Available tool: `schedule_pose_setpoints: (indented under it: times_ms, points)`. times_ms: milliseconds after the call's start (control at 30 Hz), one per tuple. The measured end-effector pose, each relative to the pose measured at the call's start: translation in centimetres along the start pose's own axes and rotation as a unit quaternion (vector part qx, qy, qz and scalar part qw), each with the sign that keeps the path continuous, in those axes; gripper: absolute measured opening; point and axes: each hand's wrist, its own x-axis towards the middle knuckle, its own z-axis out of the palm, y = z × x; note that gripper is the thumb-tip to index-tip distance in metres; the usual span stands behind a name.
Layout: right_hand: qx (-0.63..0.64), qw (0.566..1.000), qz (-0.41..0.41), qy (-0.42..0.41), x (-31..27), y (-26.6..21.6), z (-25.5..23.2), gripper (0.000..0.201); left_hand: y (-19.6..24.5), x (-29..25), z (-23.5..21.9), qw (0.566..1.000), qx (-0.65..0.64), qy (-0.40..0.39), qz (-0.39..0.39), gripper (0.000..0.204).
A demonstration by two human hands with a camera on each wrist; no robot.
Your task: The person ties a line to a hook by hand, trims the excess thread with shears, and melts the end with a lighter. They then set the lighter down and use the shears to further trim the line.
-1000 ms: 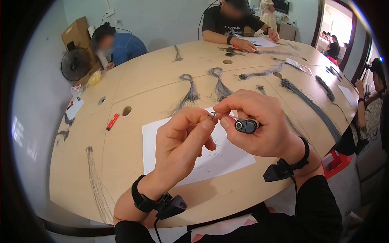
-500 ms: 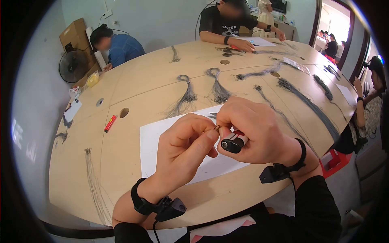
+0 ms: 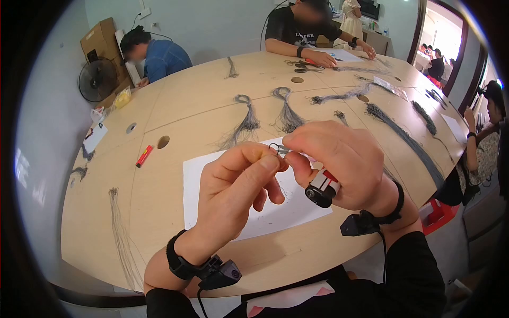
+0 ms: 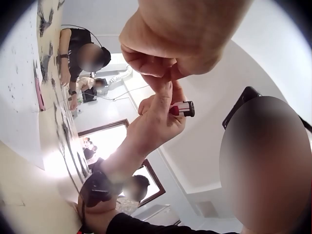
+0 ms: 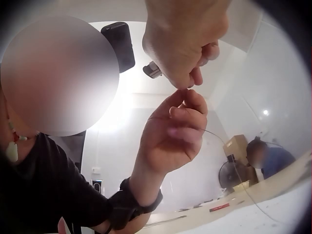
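Observation:
Over a white sheet of paper (image 3: 212,206), my left hand (image 3: 236,191) pinches a small dark hook-like loop (image 3: 273,148) between thumb and forefinger. A thin line (image 5: 239,170) trails down from that hand in the right wrist view. My right hand (image 3: 339,159) holds a short red-and-white tool handle with a black end (image 3: 322,188) in its curled fingers. Its thumb and forefinger tips are right beside the loop. In the left wrist view the tool handle (image 4: 183,108) sticks out past the right fingers, and the two hands' fingertips meet.
Bundles of grey line (image 3: 246,122) lie across the table (image 3: 175,212), with a longer one (image 3: 408,135) at the right. A red stick-shaped item (image 3: 144,156) lies to the left near a round table hole (image 3: 163,142). Scissors (image 3: 303,68) lie at the far side, where other people sit.
The right fingertips came in over the loop, then drew back slightly, and the loop shows again. The tool handle swung left, then back right and lower. The left hand kept its pinch.

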Motion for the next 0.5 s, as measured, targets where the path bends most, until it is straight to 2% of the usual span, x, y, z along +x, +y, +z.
schedule_pose_setpoints:
  times_ms: [367,433,500]
  points:
    - [-0.026,0.999,-0.036,-0.011,0.07,0.04,-0.12,0.02,-0.55,0.03,0.18,0.998,0.038,-0.015,0.041,0.008]
    - [0.001,0.999,-0.013,-0.052,0.07,-0.08,-0.46,0.02,-0.63,-0.02,0.26,0.998,0.044,-0.019,0.038,0.007]
    - [0.004,0.998,-0.016,-0.057,0.01,-0.03,-0.55,0.02,-0.65,-0.06,0.34,0.998,0.043,-0.02,0.031,0.007]
